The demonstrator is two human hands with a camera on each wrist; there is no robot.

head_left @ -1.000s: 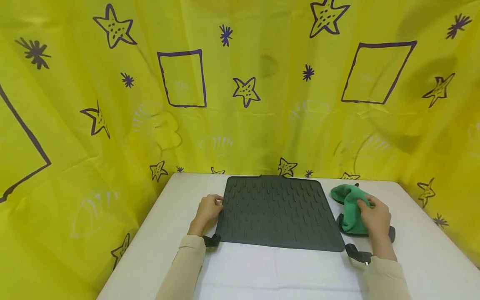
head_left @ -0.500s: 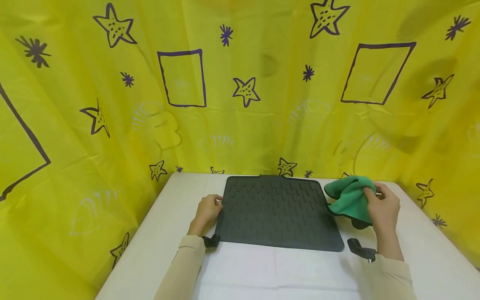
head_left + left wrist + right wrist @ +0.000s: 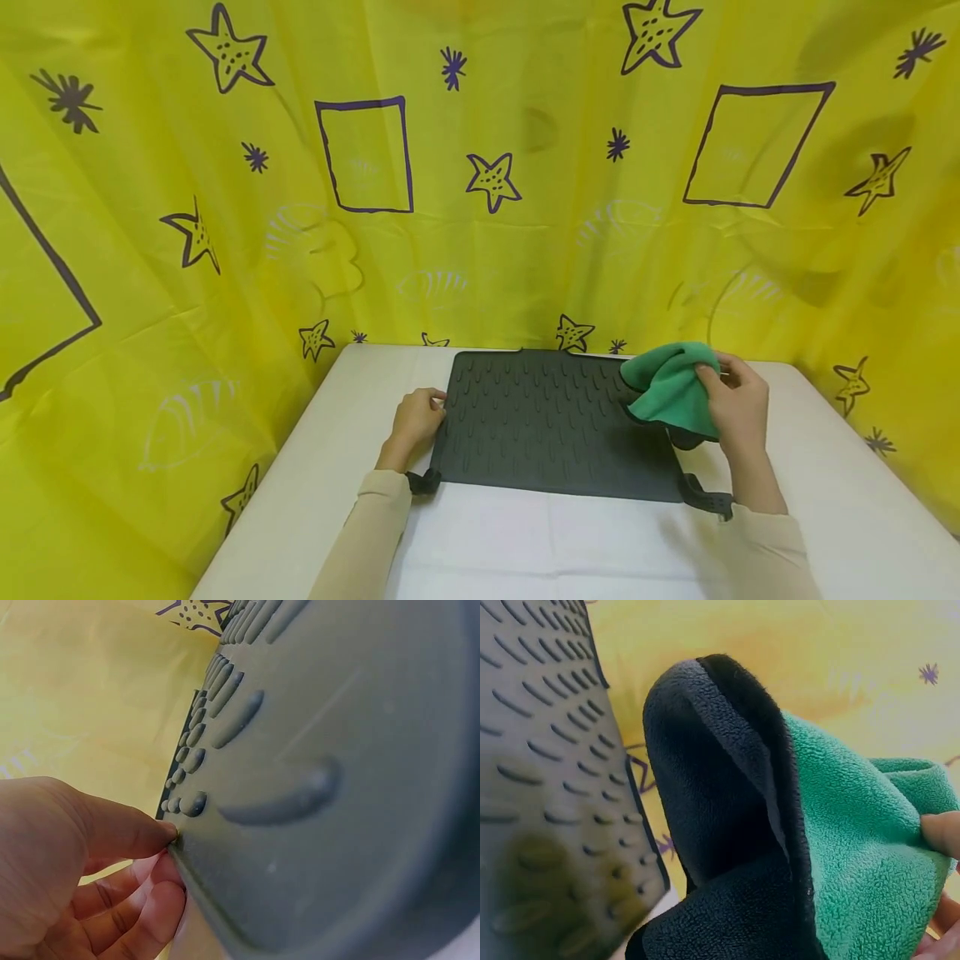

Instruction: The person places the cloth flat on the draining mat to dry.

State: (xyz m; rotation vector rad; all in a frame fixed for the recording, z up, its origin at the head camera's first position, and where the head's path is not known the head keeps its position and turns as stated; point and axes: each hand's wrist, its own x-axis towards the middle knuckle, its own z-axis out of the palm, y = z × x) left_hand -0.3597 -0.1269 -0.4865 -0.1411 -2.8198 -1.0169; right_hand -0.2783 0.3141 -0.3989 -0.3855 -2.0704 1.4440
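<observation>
A dark grey ridged mat (image 3: 540, 425) lies on the table, its surface covered in raised oval bumps. At its left edge my left hand (image 3: 417, 421) pinches the rim between thumb and fingers, which the left wrist view shows close up. My right hand (image 3: 741, 408) grips a green cloth (image 3: 675, 387) by a bunched part and holds it up over the mat's right side. In the right wrist view the cloth (image 3: 862, 840) shows a dark grey underside (image 3: 712, 772) folded outward, and the thumb (image 3: 941, 831) presses on the green face.
A white table (image 3: 832, 467) carries the mat. Yellow curtains (image 3: 525, 258) with drawn stars and frames stand behind it and at both sides. Black wrist mounts (image 3: 423, 482) sit by both sleeves.
My right hand has lifted the green cloth off the table beside the mat and carried it left over the mat's right part. The left hand stays at the mat's edge.
</observation>
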